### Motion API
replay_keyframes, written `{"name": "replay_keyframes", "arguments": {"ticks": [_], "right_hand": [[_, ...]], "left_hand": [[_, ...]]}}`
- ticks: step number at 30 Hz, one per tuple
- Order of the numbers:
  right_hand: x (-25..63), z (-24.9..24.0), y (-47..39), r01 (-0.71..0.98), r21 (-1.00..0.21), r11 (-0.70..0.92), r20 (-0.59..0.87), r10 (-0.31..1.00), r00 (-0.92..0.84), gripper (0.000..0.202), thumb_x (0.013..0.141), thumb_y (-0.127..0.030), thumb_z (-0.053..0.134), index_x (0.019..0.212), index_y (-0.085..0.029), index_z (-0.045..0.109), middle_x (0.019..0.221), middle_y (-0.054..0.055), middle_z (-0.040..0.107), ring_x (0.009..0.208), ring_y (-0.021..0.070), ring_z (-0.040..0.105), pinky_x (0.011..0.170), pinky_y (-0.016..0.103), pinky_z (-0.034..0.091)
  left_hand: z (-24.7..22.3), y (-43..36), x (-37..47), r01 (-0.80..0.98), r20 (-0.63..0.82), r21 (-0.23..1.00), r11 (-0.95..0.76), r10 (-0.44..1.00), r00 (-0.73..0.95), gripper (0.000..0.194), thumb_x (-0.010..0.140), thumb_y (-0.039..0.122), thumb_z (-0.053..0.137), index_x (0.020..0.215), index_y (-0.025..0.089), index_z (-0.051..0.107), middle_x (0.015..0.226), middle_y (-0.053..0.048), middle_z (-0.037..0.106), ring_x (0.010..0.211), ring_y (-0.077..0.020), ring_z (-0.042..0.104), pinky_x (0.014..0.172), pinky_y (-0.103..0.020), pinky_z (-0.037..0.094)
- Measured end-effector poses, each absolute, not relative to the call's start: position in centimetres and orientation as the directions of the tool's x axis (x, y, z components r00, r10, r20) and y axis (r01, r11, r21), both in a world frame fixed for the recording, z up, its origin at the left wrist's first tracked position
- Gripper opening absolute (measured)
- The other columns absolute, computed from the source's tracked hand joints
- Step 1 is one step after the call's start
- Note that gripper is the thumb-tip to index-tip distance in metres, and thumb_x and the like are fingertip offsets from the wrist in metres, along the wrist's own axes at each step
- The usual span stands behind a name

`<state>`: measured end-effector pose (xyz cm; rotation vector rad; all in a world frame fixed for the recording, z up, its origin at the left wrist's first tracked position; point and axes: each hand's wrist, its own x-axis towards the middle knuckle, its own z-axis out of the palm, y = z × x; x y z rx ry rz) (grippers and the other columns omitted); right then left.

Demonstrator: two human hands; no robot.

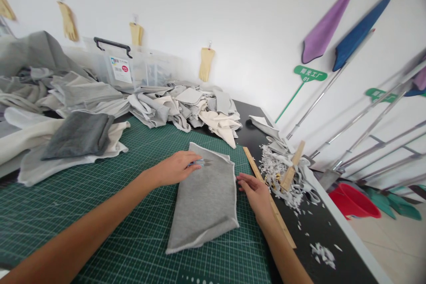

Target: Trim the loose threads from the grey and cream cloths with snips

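A folded piece of grey cloth (207, 199) with pale stitched edges lies on the green cutting mat (133, 230). My left hand (178, 167) is over its upper left part, closed around small thread snips (199, 162) whose pointed blades reach to the right above the fabric. At the cloth's right edge is my right hand (254, 191), its fingers curled and the thumb and fingertips together at the border. Exactly what is between those fingertips is too small to see. The cloth's lower right corner curls up slightly.
A wooden ruler (266, 195) lies right of the cloth, beside a heap of pale scraps (282, 182) with a wooden piece (293, 166) on it. Piled grey and cream cloths (186, 106), a dark folded cloth (80, 135) and a clear plastic box (126, 69) stand behind and left.
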<state>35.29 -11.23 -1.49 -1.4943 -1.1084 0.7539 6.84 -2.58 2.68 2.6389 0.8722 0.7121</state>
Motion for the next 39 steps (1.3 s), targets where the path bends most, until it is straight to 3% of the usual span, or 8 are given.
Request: {"name": "replay_keyframes", "arguments": {"ticks": [4,9,14,18,23,29,34,39], "right_hand": [[35.2,-1.4,-11.3,0.238,-0.971,0.006,0.096,0.925,0.369,0.027,0.07,-0.032,0.068,0.091,-0.016,0.071,0.088,0.01,0.074,0.081,0.0257,0.068,0.067,0.039,0.058],[35.4,-1.8,-11.3,0.243,-0.97,0.003,0.093,0.928,0.361,0.028,0.073,-0.034,0.067,0.094,-0.015,0.07,0.094,0.011,0.073,0.082,0.0246,0.067,0.068,0.038,0.057],[34.6,-0.5,-12.3,0.346,-0.928,0.137,0.277,0.875,0.396,0.028,0.078,-0.037,0.065,0.098,-0.017,0.069,0.09,0.008,0.07,0.074,0.0195,0.063,0.065,0.033,0.054],[30.7,3.4,-13.3,0.476,-0.829,0.293,0.365,0.929,0.064,0.017,0.079,-0.034,0.065,0.089,-0.021,0.071,0.081,0.004,0.067,0.073,0.0182,0.061,0.064,0.029,0.05],[25.2,6.2,-12.9,0.656,-0.651,0.382,0.167,0.915,-0.368,0.018,0.07,-0.03,0.075,0.087,-0.026,0.074,0.071,-0.001,0.065,0.064,0.0162,0.057,0.063,0.028,0.046],[24.0,3.4,-12.0,0.705,-0.612,0.357,0.107,0.922,-0.373,0.016,0.067,-0.024,0.076,0.083,-0.026,0.076,0.073,0.0,0.067,0.064,0.0169,0.058,0.06,0.028,0.045],[23.8,1.7,-12.3,0.688,-0.641,0.34,0.109,0.928,-0.357,0.009,0.076,-0.02,0.068,0.077,-0.025,0.075,0.074,0.0,0.067,0.065,0.0162,0.059,0.063,0.028,0.045],[22.9,1.1,-13.8,0.744,-0.512,0.428,0.224,0.903,-0.366,0.018,0.085,-0.014,0.053,0.077,-0.021,0.067,0.08,0.003,0.064,0.079,0.0194,0.059,0.072,0.03,0.045]], "left_hand": [[2.7,-2.5,6.6,0.463,0.344,0.405,-0.789,0.6,0.722,0.028,0.095,0.033,0.046,0.112,0.022,0.065,0.109,-0.005,0.069,0.1,-0.0214,0.063,0.091,-0.033,0.044],[2.9,-2.5,6.5,0.475,0.371,0.397,-0.785,0.611,0.699,0.033,0.095,0.035,0.046,0.12,0.02,0.059,0.117,-0.007,0.065,0.106,-0.0223,0.06,0.093,-0.033,0.043],[2.2,-2.5,6.7,0.455,0.361,0.391,-0.8,0.588,0.724,0.027,0.095,0.031,0.046,0.109,0.02,0.065,0.102,-0.007,0.069,0.095,-0.0214,0.064,0.087,-0.032,0.046],[1.7,-1.9,6.4,0.502,0.42,0.391,-0.772,0.634,0.649,0.028,0.094,0.03,0.047,0.116,0.018,0.061,0.104,-0.008,0.067,0.097,-0.0213,0.062,0.089,-0.032,0.046],[1.2,-1.1,5.9,0.539,0.451,0.397,-0.743,0.669,0.591,0.028,0.095,0.029,0.045,0.117,0.016,0.059,0.106,-0.009,0.066,0.099,-0.0217,0.061,0.088,-0.033,0.047],[0.8,-1.1,6.0,0.545,0.482,0.402,-0.736,0.676,0.557,0.028,0.094,0.029,0.047,0.117,0.018,0.059,0.109,-0.008,0.066,0.103,-0.0217,0.061,0.091,-0.033,0.046],[1.1,-1.4,6.1,0.533,0.498,0.407,-0.741,0.67,0.55,0.029,0.094,0.029,0.046,0.119,0.018,0.058,0.112,-0.008,0.065,0.103,-0.0215,0.06,0.092,-0.033,0.046],[1.3,-1.7,6.2,0.522,0.499,0.403,-0.752,0.659,0.563,0.028,0.094,0.03,0.047,0.117,0.018,0.059,0.107,-0.007,0.066,0.098,-0.0217,0.062,0.088,-0.033,0.047]]}}
